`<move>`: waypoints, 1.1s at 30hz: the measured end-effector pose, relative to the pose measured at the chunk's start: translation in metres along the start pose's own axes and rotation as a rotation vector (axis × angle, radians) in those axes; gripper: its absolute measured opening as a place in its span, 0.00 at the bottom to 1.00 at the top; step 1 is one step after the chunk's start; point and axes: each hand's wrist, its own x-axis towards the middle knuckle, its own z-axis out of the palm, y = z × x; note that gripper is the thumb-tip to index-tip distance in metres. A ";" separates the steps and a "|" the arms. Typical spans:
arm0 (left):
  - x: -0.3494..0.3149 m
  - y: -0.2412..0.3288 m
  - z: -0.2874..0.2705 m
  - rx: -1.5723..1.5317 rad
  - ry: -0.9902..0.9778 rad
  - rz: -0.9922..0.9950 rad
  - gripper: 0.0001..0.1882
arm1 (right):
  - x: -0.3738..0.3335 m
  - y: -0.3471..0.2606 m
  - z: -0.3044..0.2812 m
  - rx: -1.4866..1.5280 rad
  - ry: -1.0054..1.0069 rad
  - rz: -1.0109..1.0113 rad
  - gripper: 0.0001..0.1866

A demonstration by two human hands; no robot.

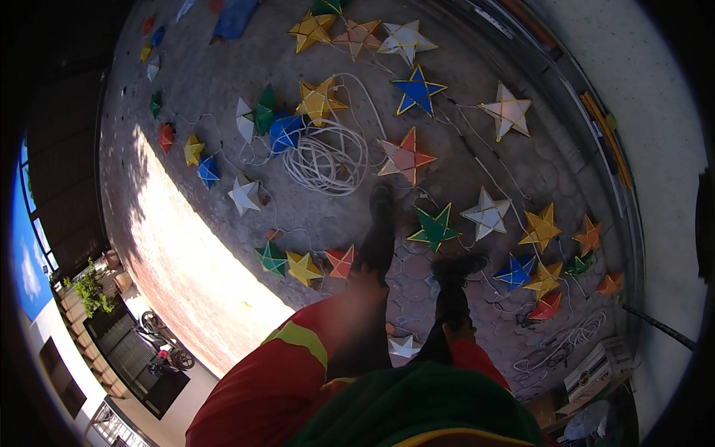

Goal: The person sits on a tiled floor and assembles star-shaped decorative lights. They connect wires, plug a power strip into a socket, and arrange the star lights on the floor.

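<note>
My left hand [363,281] rests on my left leg, its fingers spread over the dark trousers [378,246]; a blur lies across the forearm. Beside my right leg, my right hand [460,329] touches the trousers, its fingers too small and dark to make out. No object shows in either hand. Star lanterns joined by white cords lie on the ground around my feet. Nearest the left hand is a red star [340,262], beside a yellow star [304,268]. A green star [434,227] lies ahead of my right shoe [459,266]. Between my legs is a white star [404,346].
A coiled white cord [324,160] lies ahead, with a pink star [406,156] beside it. More cord [570,341] loops at the right near a cardboard box [596,372]. Long bars [607,141] run along the right wall. A motorcycle [165,343] stands far left, beyond sunlit ground.
</note>
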 end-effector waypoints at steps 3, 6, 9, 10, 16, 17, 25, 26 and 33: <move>0.001 0.000 0.000 0.007 -0.003 0.006 0.37 | 0.000 0.001 0.000 -0.004 0.007 -0.004 0.49; 0.001 0.002 0.000 0.034 -0.008 0.007 0.37 | 0.000 0.004 0.002 -0.010 0.006 -0.010 0.49; 0.000 0.003 -0.001 0.043 -0.017 0.010 0.37 | 0.003 0.009 0.005 0.006 0.009 -0.017 0.50; 0.000 0.004 -0.002 0.049 -0.017 0.013 0.37 | 0.004 0.009 0.006 0.007 0.008 -0.014 0.50; 0.000 0.013 -0.011 0.133 -0.060 0.009 0.38 | 0.006 0.021 0.012 0.045 0.028 -0.062 0.51; -0.001 0.016 -0.013 0.136 -0.076 0.002 0.38 | 0.005 0.023 0.013 0.042 0.040 -0.063 0.51; -0.003 0.030 -0.027 0.246 -0.119 0.000 0.39 | -0.001 0.024 0.009 0.115 0.011 -0.071 0.51; -0.003 0.031 -0.028 0.245 -0.117 0.006 0.39 | -0.001 0.024 0.008 0.105 0.011 -0.055 0.51; -0.004 0.037 -0.027 0.175 -0.029 0.067 0.39 | 0.003 0.031 0.015 0.109 -0.036 0.023 0.49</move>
